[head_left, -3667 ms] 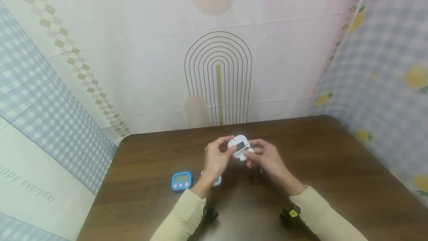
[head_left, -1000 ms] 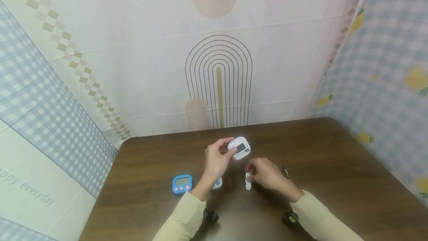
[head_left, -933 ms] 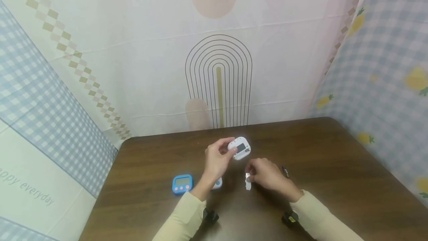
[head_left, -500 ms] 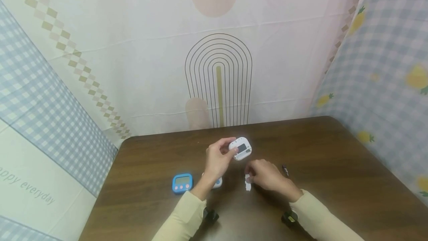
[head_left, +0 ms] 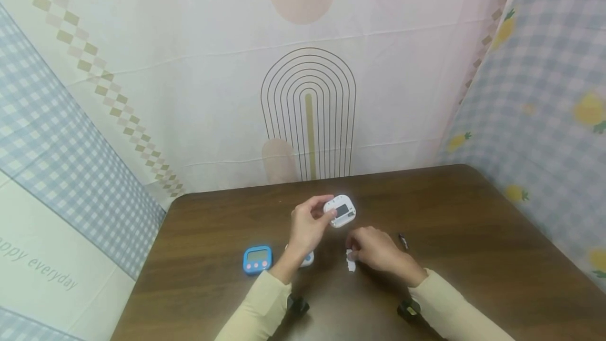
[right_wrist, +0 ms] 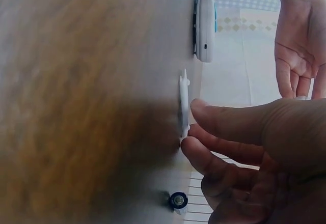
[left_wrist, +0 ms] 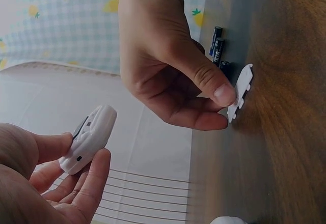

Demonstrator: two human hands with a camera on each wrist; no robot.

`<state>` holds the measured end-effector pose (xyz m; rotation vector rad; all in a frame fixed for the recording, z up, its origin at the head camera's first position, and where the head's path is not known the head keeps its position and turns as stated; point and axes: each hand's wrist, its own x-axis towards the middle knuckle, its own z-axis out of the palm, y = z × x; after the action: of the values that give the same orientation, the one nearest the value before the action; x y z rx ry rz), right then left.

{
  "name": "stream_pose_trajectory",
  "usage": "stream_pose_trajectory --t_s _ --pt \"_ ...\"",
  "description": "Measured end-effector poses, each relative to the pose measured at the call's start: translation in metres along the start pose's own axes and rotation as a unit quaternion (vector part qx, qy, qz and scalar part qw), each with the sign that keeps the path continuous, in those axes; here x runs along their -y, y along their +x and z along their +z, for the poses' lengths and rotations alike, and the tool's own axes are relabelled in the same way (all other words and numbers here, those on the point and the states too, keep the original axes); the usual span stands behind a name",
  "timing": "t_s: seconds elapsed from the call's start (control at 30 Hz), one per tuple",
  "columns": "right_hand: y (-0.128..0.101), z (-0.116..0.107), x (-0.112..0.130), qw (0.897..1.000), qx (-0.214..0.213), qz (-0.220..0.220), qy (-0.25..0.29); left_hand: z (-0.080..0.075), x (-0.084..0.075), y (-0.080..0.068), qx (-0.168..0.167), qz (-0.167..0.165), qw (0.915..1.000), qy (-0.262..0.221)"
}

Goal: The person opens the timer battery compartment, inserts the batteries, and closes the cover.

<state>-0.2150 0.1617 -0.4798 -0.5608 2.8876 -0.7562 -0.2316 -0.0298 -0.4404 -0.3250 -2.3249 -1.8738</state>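
Observation:
My left hand (head_left: 310, 225) holds a white kitchen timer (head_left: 343, 210) above the table, its back toward me and the battery compartment uncovered. A dark rectangle marks the back, and something small and dark sits at one end of the compartment. My right hand (head_left: 374, 249), lower and to the right, pinches a white battery cover (head_left: 351, 263) at the tabletop. In the right wrist view the cover (right_wrist: 184, 102) lies along the table surface, thumb and fingertips close around it. Small clips line one edge of the cover (left_wrist: 243, 84) in the left wrist view.
A blue timer (head_left: 258, 260) with pink buttons lies on the brown table (head_left: 203, 230). Beside it, partly hidden by my left forearm, is another white timer (head_left: 309, 260). A dark battery (head_left: 403, 241) lies right of my right hand; the left wrist view shows more than one battery (left_wrist: 217, 46).
Both hands were at the timer's back earlier. My right hand has since taken the cover off and down to the table, then slid slightly toward me. The left hand barely moves.

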Motion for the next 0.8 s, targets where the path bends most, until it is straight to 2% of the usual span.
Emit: stream_pose_trajectory --t_s 0.37,0.57,0.8 --pt "0.001 -0.018 -0.007 0.999 -0.007 0.03 0.025 0.0 0.002 -0.001 0.002 -0.006 1.0 0.003" --pt "0.002 -0.028 -0.017 1.0 -0.012 0.012 0.005 0.001 0.002 -0.001 -0.002 -0.008 1.0 0.001" --pt "0.001 -0.047 -0.032 1.0 -0.007 0.023 0.001 0.001 -0.001 0.0 -0.001 -0.005 1.0 0.003"
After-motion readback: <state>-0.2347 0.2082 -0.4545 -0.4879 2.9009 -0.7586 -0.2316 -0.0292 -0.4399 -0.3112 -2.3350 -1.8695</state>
